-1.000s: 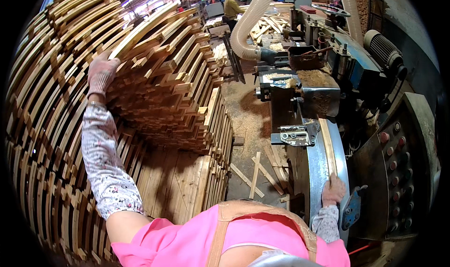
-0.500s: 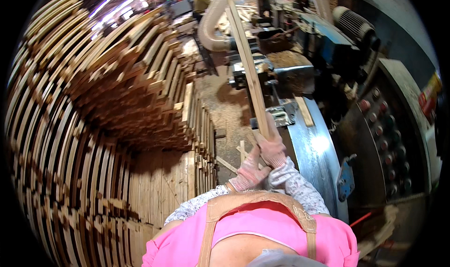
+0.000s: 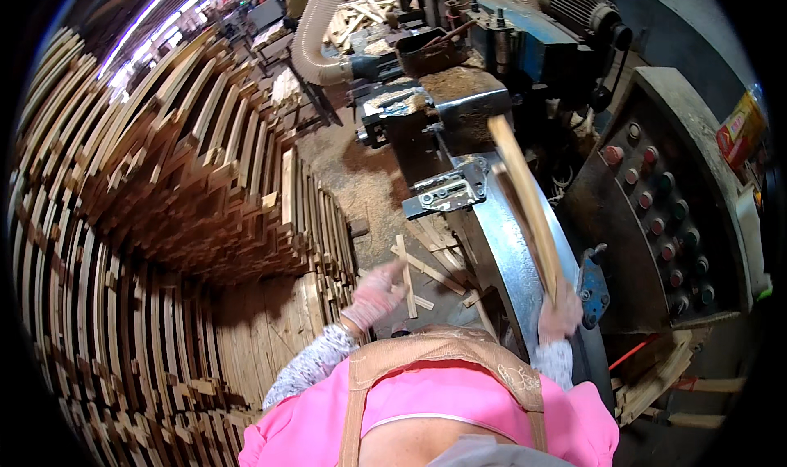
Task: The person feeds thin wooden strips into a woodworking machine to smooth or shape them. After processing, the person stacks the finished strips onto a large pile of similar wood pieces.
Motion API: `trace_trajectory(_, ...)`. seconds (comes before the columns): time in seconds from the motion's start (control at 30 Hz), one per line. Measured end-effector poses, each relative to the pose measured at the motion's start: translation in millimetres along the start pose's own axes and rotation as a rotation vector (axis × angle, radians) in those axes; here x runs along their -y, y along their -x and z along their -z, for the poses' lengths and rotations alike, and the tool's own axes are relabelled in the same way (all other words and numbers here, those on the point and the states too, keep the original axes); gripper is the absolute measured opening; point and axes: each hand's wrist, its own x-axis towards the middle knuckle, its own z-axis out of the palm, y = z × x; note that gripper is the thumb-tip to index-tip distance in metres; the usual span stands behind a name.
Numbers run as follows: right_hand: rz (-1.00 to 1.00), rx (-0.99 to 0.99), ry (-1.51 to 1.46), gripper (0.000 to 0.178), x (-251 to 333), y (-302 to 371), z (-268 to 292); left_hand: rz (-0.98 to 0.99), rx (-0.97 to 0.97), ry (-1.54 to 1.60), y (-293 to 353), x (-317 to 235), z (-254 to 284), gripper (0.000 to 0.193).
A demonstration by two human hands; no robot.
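Observation:
My right hand, in a pale pinkish work glove, is closed round the near end of a wooden strip. The strip points away from me, over the shiny metal machine bed. A darker band runs along its left side; whether that is a reflection or another piece, I cannot tell. On the left, my gloved left hand is held in the air with its fingers apart and nothing in it. Loose wood offcuts lie on the floor beyond that hand.
Tall stacks of wooden strips fill the left side. Ahead stands the woodworking machine, with a ribbed hose and a motor. A control panel with several buttons is at the right, beside a blue bracket.
Both hands were together on a long strip over the machine's left side. They have parted: the left moved left and let go, the right moved right and now holds a strip over the bed.

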Motion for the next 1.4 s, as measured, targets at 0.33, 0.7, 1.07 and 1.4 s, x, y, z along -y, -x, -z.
trace_trajectory(0.33,0.059,-0.087,-0.491,0.055,123.2,-178.6,-73.9,-0.621,-1.121,-0.591,-18.2,-17.2,327.1,0.056)
trace_trajectory(0.7,0.051,0.013,0.002,0.061,-58.2,96.6,40.1,1.03,-0.714,-1.231,45.0,-7.4,562.7,0.06)
trace_trajectory(1.07,0.22,-0.183,-0.041,0.045,44.8,-96.9,-49.6,0.254,-0.73,-0.864,112.5,-2.4,587.6,0.037)
trace_trajectory(1.4,0.378,0.475,-1.135,0.078,232.9,-173.8,-20.2,-0.078,-1.157,0.572,11.2,-38.5,201.4,0.031)
